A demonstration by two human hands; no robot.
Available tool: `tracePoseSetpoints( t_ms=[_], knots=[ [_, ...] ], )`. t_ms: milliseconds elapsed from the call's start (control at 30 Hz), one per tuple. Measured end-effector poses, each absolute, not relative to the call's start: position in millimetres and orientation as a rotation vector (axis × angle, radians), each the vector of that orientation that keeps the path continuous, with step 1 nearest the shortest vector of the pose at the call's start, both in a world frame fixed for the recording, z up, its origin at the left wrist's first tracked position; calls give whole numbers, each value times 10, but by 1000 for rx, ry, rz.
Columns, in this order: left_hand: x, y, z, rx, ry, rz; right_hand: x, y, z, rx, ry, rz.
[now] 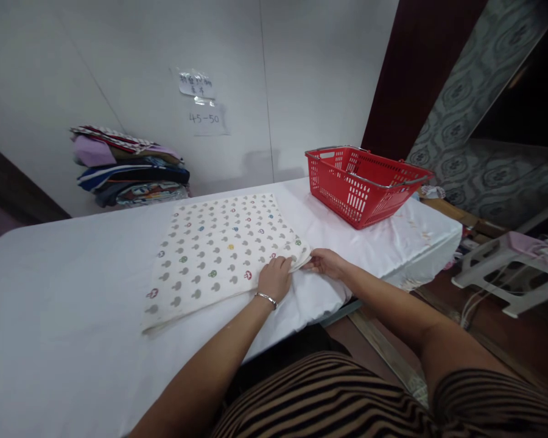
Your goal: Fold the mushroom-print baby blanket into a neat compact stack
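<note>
A white cloth (223, 243) printed with grey, red, green, blue and yellow mushrooms lies folded and mostly flat before me. Its layers show along the near edge. My left hand (274, 281), with a silver bracelet on the wrist, rests palm down on the cloth near its front right corner, fingers laid on the fabric. At that corner, my right hand (325, 263) pinches the cloth's edge between thumb and fingers and lifts it slightly. The right fingertips are partly hidden by the fabric.
A white-covered table (73, 286) bears everything. Behind the cloth on the right stands a red plastic basket (347, 188). Several folded fabrics form a stack (132, 170) against the wall at back left. A pale plastic stool (516, 267) stands on the floor at right.
</note>
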State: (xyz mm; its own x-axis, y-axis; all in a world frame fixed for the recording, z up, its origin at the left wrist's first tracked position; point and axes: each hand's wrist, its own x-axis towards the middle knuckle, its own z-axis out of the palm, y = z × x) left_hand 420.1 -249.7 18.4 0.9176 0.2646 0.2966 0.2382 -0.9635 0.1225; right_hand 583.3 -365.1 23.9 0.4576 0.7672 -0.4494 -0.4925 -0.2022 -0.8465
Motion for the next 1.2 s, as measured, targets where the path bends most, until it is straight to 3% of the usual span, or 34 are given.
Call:
tracePoseSetpoints(
  t_ms=[1200],
  knots=[
    [4451,-2561,145,2842,441,213,5805,-3578,167,-1276,-272,1149]
  ],
)
